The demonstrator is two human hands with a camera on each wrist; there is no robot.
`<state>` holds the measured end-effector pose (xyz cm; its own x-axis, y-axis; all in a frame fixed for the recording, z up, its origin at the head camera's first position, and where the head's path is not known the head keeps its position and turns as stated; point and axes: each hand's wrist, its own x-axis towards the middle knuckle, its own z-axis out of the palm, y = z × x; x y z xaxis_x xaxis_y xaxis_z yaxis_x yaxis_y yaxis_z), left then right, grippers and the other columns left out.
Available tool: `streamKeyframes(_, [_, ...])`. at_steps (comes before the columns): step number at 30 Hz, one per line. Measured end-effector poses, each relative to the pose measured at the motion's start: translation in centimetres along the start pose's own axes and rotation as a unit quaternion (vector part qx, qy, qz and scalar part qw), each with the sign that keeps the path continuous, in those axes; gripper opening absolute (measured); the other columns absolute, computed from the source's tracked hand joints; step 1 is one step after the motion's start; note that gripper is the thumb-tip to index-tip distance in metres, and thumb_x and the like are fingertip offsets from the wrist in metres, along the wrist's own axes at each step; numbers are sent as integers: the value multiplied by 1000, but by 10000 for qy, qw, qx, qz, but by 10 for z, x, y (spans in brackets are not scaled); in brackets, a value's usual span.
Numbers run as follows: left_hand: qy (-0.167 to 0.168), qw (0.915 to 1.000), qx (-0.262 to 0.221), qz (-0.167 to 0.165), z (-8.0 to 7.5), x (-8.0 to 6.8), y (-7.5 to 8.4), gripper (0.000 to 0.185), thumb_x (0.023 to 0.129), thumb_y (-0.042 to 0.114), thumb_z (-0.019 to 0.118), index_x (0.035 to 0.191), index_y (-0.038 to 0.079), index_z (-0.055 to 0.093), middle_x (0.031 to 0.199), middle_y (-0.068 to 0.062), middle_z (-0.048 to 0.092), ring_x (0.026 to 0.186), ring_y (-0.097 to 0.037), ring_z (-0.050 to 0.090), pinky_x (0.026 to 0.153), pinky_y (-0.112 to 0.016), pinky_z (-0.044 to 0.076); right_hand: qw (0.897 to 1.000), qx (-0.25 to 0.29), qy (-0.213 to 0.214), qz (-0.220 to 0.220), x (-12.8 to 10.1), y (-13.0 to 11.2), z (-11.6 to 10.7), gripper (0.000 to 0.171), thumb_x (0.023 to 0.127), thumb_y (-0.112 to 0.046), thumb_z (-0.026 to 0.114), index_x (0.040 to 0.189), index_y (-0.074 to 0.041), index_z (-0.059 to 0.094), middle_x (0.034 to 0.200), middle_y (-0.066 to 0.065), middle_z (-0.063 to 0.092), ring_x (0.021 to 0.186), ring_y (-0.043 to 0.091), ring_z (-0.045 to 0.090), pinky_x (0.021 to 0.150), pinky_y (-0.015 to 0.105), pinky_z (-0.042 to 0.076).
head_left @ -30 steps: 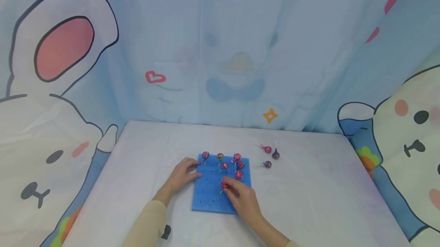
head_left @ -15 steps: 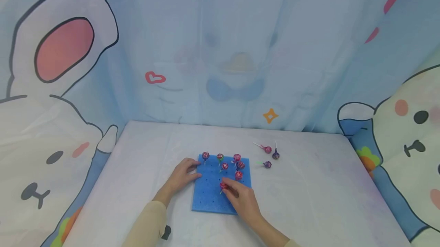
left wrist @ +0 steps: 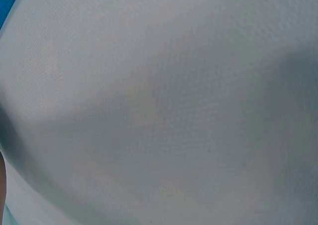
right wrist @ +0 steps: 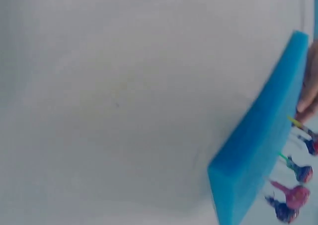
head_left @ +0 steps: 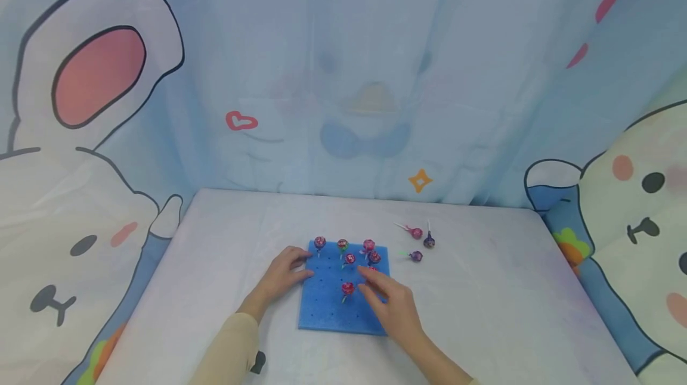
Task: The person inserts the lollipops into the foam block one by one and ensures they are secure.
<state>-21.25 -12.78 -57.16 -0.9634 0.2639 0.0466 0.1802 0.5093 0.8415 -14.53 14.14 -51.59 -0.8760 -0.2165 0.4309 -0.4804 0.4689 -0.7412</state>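
A blue foam board (head_left: 322,301) with small holes lies on the table, several wrapped lollipops standing in it. Among them are one at the far left corner (head_left: 319,242) and a pink lollipop (head_left: 368,245). Nearer the front, a red lollipop (head_left: 347,288) stands by its stick. My right hand (head_left: 394,307) hovers just right of it, thumb and fingers apart, holding nothing and partly covering another red lollipop. My left hand (head_left: 283,272) rests its fingers and thumb along the board's left edge. The right wrist view shows the board's thick side (right wrist: 258,130).
Beyond the board's right side lie loose lollipops: a pink-red one (head_left: 416,233), a dark one (head_left: 429,242) and a purple one with a green stick (head_left: 415,256). A printed curtain (head_left: 370,75) hangs behind the white tablecloth (head_left: 499,289).
My right hand has let go of the red lollipop and drawn back to the right, leaving it standing in the board. My left hand has stayed at the board's edge.
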Motion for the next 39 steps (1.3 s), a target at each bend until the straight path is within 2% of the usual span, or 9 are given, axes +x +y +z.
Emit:
streamKeyframes(2, [-18, 10000, -28, 5, 0, 0, -1, 41, 89, 21, 73, 126, 8, 61, 126, -6, 56, 122, -21, 55, 105, -31, 48, 9990, 64, 232, 377, 4, 2, -10, 27, 91, -6, 69, 118, -6, 69, 114, 5, 71, 103, 18, 68, 83, 22, 58])
streamKeyframes(4, [-23, 10000, -49, 49, 0, 0, -1, 41, 89, 21, 73, 126, 7, 61, 126, -7, 56, 122, -22, 55, 105, -32, 48, 9937, 1, 417, 1037, 9, 7, -21, 25, 96, -16, 64, 120, -9, 69, 115, 5, 70, 104, 18, 68, 84, 20, 57])
streamKeyframes(7, [-23, 10000, -65, 50, -1, 1, -2, 41, 89, 20, 73, 126, 7, 61, 125, -7, 56, 122, -23, 55, 105, -31, 48, 9735, -61, 569, 2213, 18, 21, -36, 34, 99, -32, 58, 125, -12, 66, 122, 5, 68, 111, 18, 65, 88, 19, 55])
streamKeyframes(9, [-29, 9999, -82, 76, -1, 1, -3, 41, 89, 20, 73, 126, 6, 61, 125, -8, 56, 122, -24, 55, 105, -32, 48, 9582, 2, 635, 2789, 22, 35, -45, 39, 100, -35, 56, 130, -10, 63, 127, 8, 65, 115, 22, 63, 91, 21, 54])
streamKeyframes(13, [-68, 9999, -79, 47, 1, 1, -4, 42, 89, 22, 73, 127, 7, 61, 126, -8, 55, 122, -23, 55, 105, -31, 48, 9412, -142, 730, 3297, 25, 63, -58, 42, 100, -33, 56, 133, -7, 59, 133, 13, 60, 124, 28, 56, 101, 35, 51])
streamKeyframes(19, [-32, 10000, -30, -54, 2, 0, -2, 42, 90, 25, 72, 128, 10, 60, 127, -6, 56, 123, -22, 55, 105, -33, 48, 9361, -705, 769, 3359, 25, 88, -65, 41, 99, -31, 57, 131, -6, 60, 132, 18, 59, 128, 37, 49, 109, 52, 41])
streamKeyframes(23, [-13, 10000, -5, -69, 1, 0, 0, 42, 90, 24, 72, 128, 10, 60, 127, -7, 56, 123, -22, 55, 106, -34, 48, 9354, -953, 775, 3316, 25, 98, -65, 40, 99, -28, 58, 131, -4, 59, 130, 19, 60, 125, 38, 52, 106, 52, 44])
streamKeyframes(27, [-22, 10000, -26, -50, 1, 0, 0, 42, 90, 23, 72, 128, 9, 60, 127, -7, 56, 123, -23, 55, 105, -34, 48, 9403, -1273, 664, 3086, 26, 111, -65, 39, 98, -22, 59, 131, -1, 59, 128, 20, 61, 123, 40, 53, 108, 53, 42])
streamKeyframes(39, [-35, 10000, -39, 26, 1, 1, -3, 42, 90, 22, 72, 128, 8, 60, 128, -7, 56, 123, -22, 55, 106, -33, 48, 9522, -1980, 70, 2326, 30, 132, -61, 40, 94, -12, 64, 131, 3, 57, 129, 24, 57, 121, 44, 53, 105, 56, 43])
